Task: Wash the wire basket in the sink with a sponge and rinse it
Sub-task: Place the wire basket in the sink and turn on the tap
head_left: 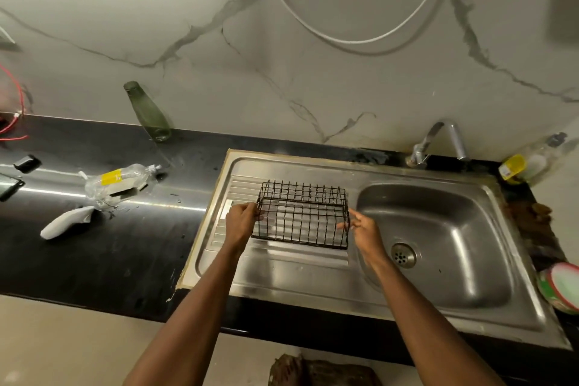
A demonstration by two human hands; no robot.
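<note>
Currently, by count and make:
Wire basket [302, 216]: one, black, rectangular, thin metal rods in a grid, sitting on the ribbed draining board of the sink, left of the basin
Left hand [240, 220]: fingers curled round the basket's left end wires, gripping it
Right hand [360, 226]: at the basket's right end, fingers partly spread, fingertips at the wires; whether it truly pinches them I cannot tell
Sink [282, 273]: one, brushed steel, single rounded basin with a round perforated drain [403, 255]
Tap [438, 142]: one, chrome, curved spout
Table [103, 247]: black, glossy, speckled with droplets
Bottles: three; one green glass bottle [147, 111] standing by the marble wall, one crumpled clear plastic bottle [120, 180] with yellow label lying flat, one more bottle [532, 160] with a yellow label behind the sink's right corner
Plates [562, 287]: a small stack at the right edge, round
</note>
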